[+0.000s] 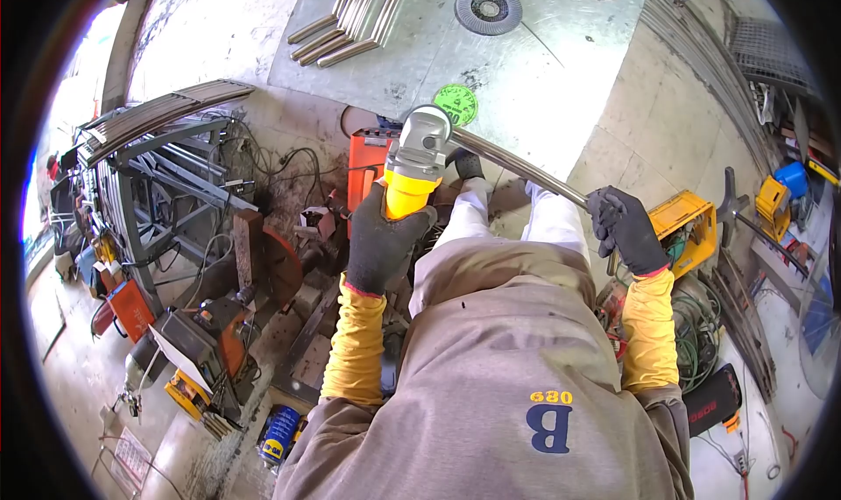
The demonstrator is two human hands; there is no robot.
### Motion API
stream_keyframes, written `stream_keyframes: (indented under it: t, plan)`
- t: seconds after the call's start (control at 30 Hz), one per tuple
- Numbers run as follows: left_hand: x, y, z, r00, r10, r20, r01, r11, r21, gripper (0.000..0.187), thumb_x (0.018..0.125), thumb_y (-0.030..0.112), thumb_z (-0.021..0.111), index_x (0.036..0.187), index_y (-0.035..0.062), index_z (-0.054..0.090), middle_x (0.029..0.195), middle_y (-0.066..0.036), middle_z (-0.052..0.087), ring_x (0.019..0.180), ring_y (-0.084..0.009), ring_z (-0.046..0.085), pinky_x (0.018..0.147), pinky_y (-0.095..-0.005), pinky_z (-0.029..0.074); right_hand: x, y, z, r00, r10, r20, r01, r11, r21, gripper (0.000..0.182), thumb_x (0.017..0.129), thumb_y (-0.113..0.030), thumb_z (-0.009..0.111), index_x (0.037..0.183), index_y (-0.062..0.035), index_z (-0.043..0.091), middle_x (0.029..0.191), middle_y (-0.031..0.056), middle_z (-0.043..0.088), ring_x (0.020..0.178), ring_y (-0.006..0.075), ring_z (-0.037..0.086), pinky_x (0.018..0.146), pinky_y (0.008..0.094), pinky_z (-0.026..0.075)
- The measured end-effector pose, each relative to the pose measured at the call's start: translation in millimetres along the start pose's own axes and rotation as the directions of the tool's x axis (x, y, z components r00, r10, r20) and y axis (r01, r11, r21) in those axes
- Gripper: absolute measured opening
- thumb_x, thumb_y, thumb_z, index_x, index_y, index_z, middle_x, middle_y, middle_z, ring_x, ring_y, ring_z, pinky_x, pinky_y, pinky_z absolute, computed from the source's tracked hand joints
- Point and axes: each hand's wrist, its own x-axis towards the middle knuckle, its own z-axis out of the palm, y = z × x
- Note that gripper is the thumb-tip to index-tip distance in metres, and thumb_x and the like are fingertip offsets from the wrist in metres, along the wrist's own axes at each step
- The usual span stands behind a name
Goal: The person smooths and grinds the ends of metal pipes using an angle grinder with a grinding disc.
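My left hand (378, 248), in a dark glove, is wrapped round the yellow body of an angle grinder (415, 163). Its silver gear head points away from me, and the round disc end overlaps the near end of a metal tube. My right hand (624, 230), also gloved, grips that shiny tube (526, 172) by its other end, so it slants from the grinder head down to the right. Just past the grinder, a green round label (455, 105) shows against a metal-topped table (569, 88).
Several cut tubes (355, 22) and a flap disc (488, 9) lie on the table. A cut-off saw (210, 333) and a steel frame (166, 176) stand left. A blue spray can (279, 433) is lower left. Right are a yellow crate (688, 233) and coiled cable (696, 325).
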Motion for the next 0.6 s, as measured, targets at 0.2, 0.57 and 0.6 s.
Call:
stream_keyframes:
  t: [0.2,0.57,0.6]
  plan:
    - [-3.6,1.4,4.6,1.0,0.022,0.014,-0.023,0.998,0.056,0.043,0.091,0.009,0.087,0.128,-0.0015,0.069,0.105,-0.005,0.079,0.089,-0.0099,0.071,0.08,-0.0303,0.059,0.6,0.4,-5.5,0.998,0.046,0.041,-0.045,0.998,-0.038,0.021,0.112,-0.019,0.057,0.118,-0.0056,0.073,0.079,0.0005,0.061,0.057,0.0099,0.056,0.048,0.0259,0.049]
    - [-1.4,-7.5,6.2,1.0,0.017,-0.015,-0.017,1.0,0.013,0.043,0.09,0.009,0.088,0.128,-0.0018,0.069,0.105,-0.005,0.079,0.09,-0.0095,0.071,0.082,-0.0303,0.059,5.8,1.5,-15.9,0.97,0.133,0.202,-0.153,0.985,0.085,0.023,0.108,-0.035,0.062,0.108,-0.0121,0.067,0.078,-0.0006,0.06,0.054,0.0075,0.053,0.05,0.0245,0.049]
    - [-0.7,-8.3,6.9,0.999,-0.031,-0.017,0.03,0.998,-0.059,0.044,0.09,0.009,0.088,0.128,-0.0017,0.069,0.105,-0.005,0.079,0.09,-0.0094,0.071,0.082,-0.0302,0.06,5.3,1.7,-16.7,0.971,0.133,0.199,-0.153,0.985,0.085,0.023,0.108,-0.035,0.062,0.108,-0.0121,0.067,0.078,-0.0006,0.06,0.054,0.0075,0.053,0.05,0.0245,0.049]
